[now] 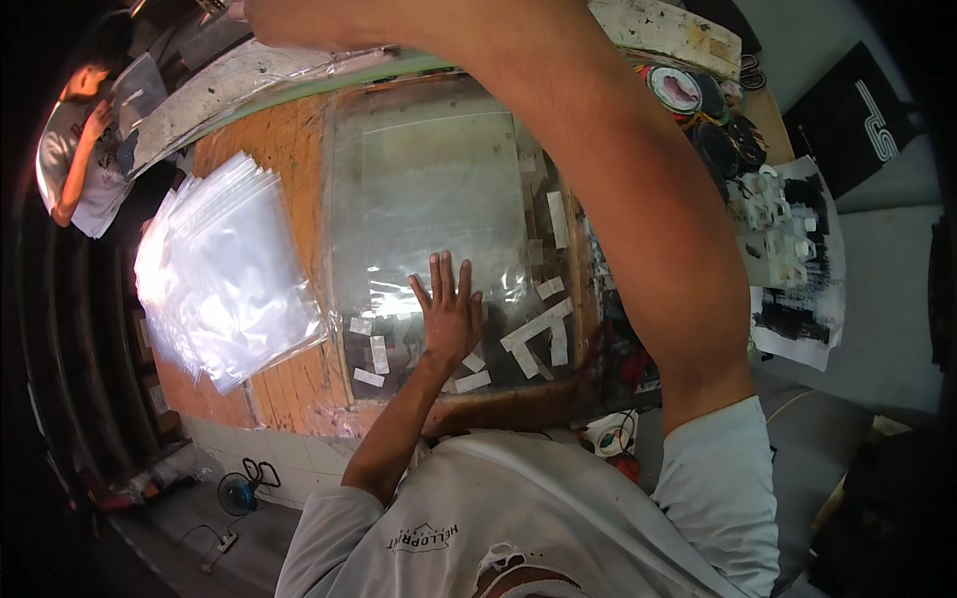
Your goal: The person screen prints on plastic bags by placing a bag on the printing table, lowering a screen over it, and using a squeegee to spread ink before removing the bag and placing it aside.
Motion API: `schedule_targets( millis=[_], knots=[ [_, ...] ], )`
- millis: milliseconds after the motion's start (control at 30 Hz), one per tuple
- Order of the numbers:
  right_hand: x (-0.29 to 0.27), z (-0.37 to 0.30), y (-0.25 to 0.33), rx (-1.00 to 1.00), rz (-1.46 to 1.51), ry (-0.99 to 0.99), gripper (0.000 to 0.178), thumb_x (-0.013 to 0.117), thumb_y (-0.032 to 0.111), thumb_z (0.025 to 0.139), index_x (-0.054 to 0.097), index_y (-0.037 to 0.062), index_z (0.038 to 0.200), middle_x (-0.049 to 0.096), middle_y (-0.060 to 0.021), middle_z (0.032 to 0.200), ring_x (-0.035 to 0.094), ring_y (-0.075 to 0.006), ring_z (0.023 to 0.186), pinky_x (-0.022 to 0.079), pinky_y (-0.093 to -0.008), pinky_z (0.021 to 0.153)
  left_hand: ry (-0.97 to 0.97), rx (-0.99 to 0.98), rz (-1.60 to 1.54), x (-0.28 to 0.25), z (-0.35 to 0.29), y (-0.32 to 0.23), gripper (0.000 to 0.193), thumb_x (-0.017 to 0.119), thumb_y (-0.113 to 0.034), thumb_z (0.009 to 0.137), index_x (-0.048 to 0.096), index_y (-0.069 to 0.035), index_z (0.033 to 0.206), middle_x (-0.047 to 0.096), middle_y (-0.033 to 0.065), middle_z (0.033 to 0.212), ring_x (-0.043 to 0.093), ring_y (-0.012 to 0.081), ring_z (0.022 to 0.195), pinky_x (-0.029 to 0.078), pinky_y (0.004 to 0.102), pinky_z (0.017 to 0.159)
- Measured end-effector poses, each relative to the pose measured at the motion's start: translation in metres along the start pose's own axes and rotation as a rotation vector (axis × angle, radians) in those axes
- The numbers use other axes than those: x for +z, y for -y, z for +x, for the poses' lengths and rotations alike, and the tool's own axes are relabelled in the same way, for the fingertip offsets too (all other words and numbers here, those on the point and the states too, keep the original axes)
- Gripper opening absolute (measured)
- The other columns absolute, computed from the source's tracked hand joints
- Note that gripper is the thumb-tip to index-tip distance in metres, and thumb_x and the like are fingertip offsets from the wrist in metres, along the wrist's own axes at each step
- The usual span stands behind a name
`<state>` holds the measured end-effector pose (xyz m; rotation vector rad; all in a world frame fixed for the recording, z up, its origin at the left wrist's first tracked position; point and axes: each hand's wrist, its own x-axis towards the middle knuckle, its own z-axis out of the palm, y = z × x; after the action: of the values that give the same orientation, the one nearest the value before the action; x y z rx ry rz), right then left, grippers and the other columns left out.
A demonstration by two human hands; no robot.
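My left hand [452, 321] lies flat with its fingers spread on a clear plastic sheet or bag [439, 189] in the middle of the table. Under and around its lower edge, strips of pale tape [539, 329] are stuck on a dark, glossy board. My right arm reaches up across the view to the far left. The right hand [267, 22] is at the upper edge, near a long pale frame [239, 95] with a greenish strip. Its fingers are cut off, so its grip does not show.
A fanned stack of clear plastic bags [234, 274] lies on the wooden tabletop [299, 149] at left. Round tubs [678, 92] and clear plastic pieces [778, 224] stand at right beside ink-stained paper [809, 319]. Another person [85, 149] is at far left. A small fan [237, 492] sits below.
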<state>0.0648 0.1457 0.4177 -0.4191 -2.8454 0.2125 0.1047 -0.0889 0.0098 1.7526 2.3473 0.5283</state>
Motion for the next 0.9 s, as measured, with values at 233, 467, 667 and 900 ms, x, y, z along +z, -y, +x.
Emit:
schedule_targets(
  millis=[233, 467, 667, 900],
  knots=[
    [-0.004, -0.011, 0.007, 0.133, 0.238, 0.056, 0.046, 0.047, 0.032, 0.111, 0.072, -0.0029, 0.094, 0.050, -0.0032, 0.063, 0.049, -0.0158, 0.055, 0.056, -0.0522, 0.085, 0.001, 0.029, -0.026, 0.007, -0.001, 0.006, 0.058, 0.054, -0.022, 0.103, 0.041, -0.001, 0.155, 0.020, 0.0269, 0.169, 0.009, 0.0429, 0.160, 0.000, 0.0732, 0.122],
    [-0.003, -0.015, 0.017, 0.214, 0.156, -0.029, 0.055, 0.051, 0.050, 0.104, 0.071, -0.0011, 0.100, 0.069, -0.0168, 0.084, 0.067, -0.0295, 0.082, 0.054, -0.0517, 0.092, 0.007, 0.002, -0.101, -0.020, 0.002, -0.002, 0.059, 0.053, -0.025, 0.105, 0.039, -0.003, 0.158, 0.020, 0.0278, 0.169, 0.010, 0.0421, 0.160, -0.001, 0.0715, 0.122],
    [0.108, -0.104, 0.058, 0.097, -0.022, -0.454, 0.052, 0.059, 0.046, 0.099, 0.069, 0.0048, 0.129, 0.064, -0.0172, 0.087, 0.063, -0.0331, 0.091, 0.040, -0.0513, 0.088, -0.444, -0.189, -0.974, -0.120, -0.034, -0.022, 0.055, 0.057, -0.032, 0.107, 0.045, -0.004, 0.153, 0.036, 0.0188, 0.164, 0.032, 0.0361, 0.154, 0.020, 0.0660, 0.123],
    [0.267, -0.204, 0.086, 0.206, -0.049, -0.092, 0.074, 0.074, 0.006, 0.085, 0.047, 0.0107, 0.154, 0.056, -0.0126, 0.094, 0.054, -0.0302, 0.094, 0.037, -0.0513, 0.090, -0.193, -1.101, -2.002, -0.124, -0.085, -0.009, 0.050, 0.070, -0.052, 0.097, 0.055, -0.012, 0.123, 0.053, 0.0062, 0.121, 0.050, 0.0255, 0.126, 0.034, 0.0608, 0.110]
  ],
)
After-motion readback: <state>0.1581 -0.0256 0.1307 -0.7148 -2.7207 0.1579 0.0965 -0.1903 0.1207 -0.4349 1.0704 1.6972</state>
